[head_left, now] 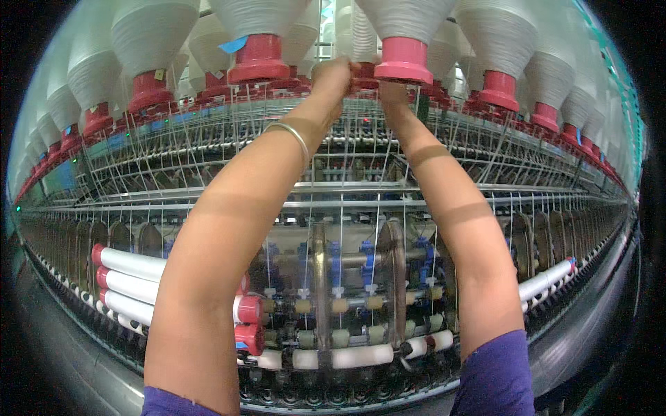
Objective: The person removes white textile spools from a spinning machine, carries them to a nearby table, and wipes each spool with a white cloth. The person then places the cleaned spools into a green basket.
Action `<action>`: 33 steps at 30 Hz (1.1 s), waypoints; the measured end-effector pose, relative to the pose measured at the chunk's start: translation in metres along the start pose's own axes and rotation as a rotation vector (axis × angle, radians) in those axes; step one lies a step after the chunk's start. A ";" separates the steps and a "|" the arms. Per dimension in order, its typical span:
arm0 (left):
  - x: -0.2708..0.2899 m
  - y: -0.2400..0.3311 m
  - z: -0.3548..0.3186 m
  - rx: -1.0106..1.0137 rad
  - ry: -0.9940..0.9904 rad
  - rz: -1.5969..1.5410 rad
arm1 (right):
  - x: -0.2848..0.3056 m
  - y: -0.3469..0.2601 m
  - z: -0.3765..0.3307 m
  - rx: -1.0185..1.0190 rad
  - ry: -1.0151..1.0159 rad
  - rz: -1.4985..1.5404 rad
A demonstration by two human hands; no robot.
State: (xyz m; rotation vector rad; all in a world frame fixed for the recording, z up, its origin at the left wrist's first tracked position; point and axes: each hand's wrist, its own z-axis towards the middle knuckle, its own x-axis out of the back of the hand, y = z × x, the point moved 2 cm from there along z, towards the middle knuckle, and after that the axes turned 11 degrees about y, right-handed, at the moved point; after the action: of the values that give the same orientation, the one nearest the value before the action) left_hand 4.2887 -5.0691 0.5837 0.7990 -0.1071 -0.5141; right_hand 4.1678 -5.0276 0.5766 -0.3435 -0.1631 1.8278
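White ribbed yarn bobbin with a red flanged base: hung upright at the top of the frame, set back between two larger bobbins in the front row, its base just beside both hands.
Left hand: was raised at the left of that base, fingers curled and bunched narrow; whether they gripped it, I could not tell.
Right hand: was raised on the other side, partly hidden below a pink flanged collar; its fingers could not be made out, so their state could not be told.
Left wrist: wore a thin silver-coloured bangle.
Sleeves: purple cloth sleeve showed at the right upper arm, with another at the left.
Neighbouring collar: a red flanged collar with a blue tag carried a large white cone of yarn, left of the hands.
Left stack: white tubes with red ends lay one above another, partly behind the left forearm.
Lower machine: blue plastic fittings stood in a row above white cylindrical rollers.
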 end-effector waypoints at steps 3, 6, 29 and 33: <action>0.001 -0.025 -0.030 -1.003 -0.349 1.301 | -0.011 0.001 0.034 -0.320 -0.301 0.418; 0.034 -0.056 -0.073 -0.981 -0.651 1.268 | 0.000 -0.001 0.030 -0.293 -0.529 0.381; -0.027 0.064 -0.343 -1.280 -0.610 0.673 | 0.398 -0.097 -0.196 -0.028 -0.731 -0.779; 0.008 0.086 -0.374 -1.076 -0.886 0.446 | 0.456 0.029 -0.158 0.341 -0.496 -1.064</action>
State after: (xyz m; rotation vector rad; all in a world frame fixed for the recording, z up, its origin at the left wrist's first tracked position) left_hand 4.4353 -4.7762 0.3825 -0.5439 -0.7383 -0.3835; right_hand 4.0781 -4.6097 0.3507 0.4002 -0.2995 0.8165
